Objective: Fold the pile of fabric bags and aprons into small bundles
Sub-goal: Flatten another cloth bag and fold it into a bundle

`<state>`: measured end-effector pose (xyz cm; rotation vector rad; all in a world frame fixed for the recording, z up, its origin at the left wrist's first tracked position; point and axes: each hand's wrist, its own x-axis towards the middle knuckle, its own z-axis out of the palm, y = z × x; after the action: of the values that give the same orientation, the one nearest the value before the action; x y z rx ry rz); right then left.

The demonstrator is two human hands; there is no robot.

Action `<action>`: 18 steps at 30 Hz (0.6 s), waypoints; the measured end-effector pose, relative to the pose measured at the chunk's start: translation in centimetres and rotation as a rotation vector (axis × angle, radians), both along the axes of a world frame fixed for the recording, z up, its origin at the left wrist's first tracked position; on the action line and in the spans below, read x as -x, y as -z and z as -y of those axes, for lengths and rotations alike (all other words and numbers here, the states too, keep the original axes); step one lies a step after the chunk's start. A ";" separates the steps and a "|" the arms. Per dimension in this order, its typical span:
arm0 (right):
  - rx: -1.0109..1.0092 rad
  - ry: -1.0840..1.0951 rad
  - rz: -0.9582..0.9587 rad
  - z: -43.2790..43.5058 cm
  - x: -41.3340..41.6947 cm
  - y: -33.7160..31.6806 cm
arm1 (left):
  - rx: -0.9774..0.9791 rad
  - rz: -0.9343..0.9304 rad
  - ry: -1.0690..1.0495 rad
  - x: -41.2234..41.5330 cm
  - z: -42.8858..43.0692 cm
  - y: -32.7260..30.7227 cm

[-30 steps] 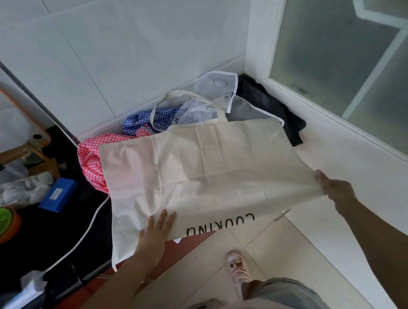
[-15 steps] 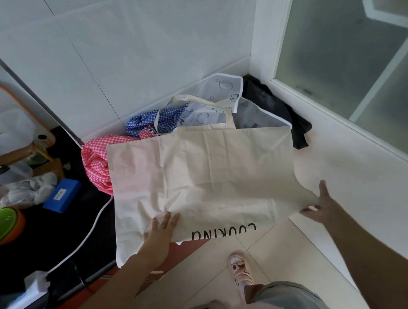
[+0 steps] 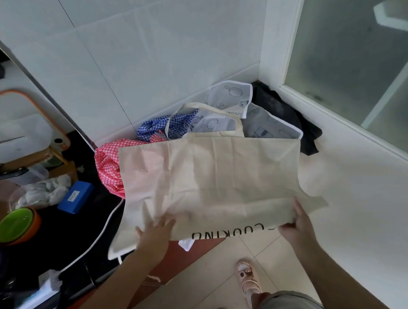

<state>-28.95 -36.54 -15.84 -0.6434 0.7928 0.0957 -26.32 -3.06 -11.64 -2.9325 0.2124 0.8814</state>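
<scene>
While left hand (image 3: 155,232) presses flat and right hand (image 3: 297,222) pinches its near edge, the tote bag (image 3: 212,178) runs sideways between them.

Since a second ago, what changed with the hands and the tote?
The right hand let go of the right corner of the canvas tote bag, slid left along its near edge and now pinches it by the lettering. The left hand stayed flat on it.
</scene>
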 end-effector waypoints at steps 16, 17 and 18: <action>0.144 0.131 -0.137 6.2 -1.3 -5.4 | -0.210 0.174 0.083 -6.5 -2.6 -9.2; 0.177 0.115 -0.111 6.6 -2.0 -6.5 | -0.196 0.182 0.075 -7.5 -2.8 -10.1; 0.209 0.100 -0.090 7.0 -2.6 -7.4 | -0.179 0.187 0.062 -8.5 -2.6 -10.9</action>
<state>-26.36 -43.54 -8.47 -0.8000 0.9284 -0.0511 -17.84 -0.42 -0.72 -2.8018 0.1994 0.5809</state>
